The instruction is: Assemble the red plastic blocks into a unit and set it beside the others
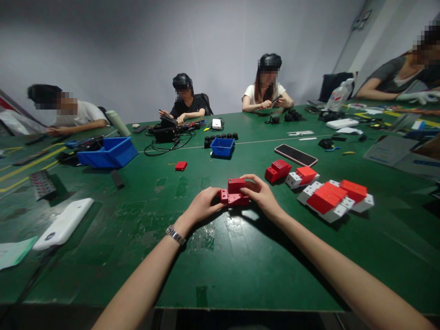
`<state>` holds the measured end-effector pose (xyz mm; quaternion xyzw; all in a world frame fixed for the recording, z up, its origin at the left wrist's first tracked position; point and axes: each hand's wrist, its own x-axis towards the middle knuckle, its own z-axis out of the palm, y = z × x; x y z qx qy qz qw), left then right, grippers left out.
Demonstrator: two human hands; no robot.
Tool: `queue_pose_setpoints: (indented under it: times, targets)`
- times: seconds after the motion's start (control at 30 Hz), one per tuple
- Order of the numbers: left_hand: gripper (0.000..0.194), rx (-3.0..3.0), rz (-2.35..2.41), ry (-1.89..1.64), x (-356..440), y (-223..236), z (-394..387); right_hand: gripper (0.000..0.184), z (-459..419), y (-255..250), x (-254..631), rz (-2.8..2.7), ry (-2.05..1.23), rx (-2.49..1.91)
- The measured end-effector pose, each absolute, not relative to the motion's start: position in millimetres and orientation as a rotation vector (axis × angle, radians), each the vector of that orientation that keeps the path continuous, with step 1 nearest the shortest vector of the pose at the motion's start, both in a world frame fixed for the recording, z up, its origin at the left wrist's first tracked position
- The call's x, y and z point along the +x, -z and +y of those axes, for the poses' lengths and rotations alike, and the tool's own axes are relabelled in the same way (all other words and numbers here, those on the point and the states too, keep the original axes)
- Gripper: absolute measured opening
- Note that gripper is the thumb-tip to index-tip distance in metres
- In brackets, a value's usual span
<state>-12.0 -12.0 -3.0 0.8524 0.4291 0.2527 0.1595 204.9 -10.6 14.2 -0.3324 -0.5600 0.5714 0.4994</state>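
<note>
In front of me is a red surge protector (234, 198), a stepped plastic block with round holes in its left end and a raised red module (236, 184) on top. My left hand (206, 204) grips its left end between thumb and fingers. At the other end, my right hand (259, 195) has its fingers closed on the right side and the raised module. To the right lie another red surge protector (277, 171), a small white and orange-red one (302, 177) and a wider group of white and orange-red ones (326, 199).
A small red square piece (180, 166) lies ahead to the left. Beyond are a small blue bin (222, 147), a larger blue bin (110, 153) and a phone (295, 155). A white power bank (65, 223) with a cable lies left. Several people sit around the green table (137, 261).
</note>
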Motion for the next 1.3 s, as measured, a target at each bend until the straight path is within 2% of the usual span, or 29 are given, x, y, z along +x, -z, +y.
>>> queue_pose_setpoints:
  times: [1.3]
  targets:
    - [0.037, 2.447, 1.221, -0.721, -11.1, 2.7, -11.6, 0.031, -11.2, -15.9, 205.6, -1.371, -1.379, -0.829]
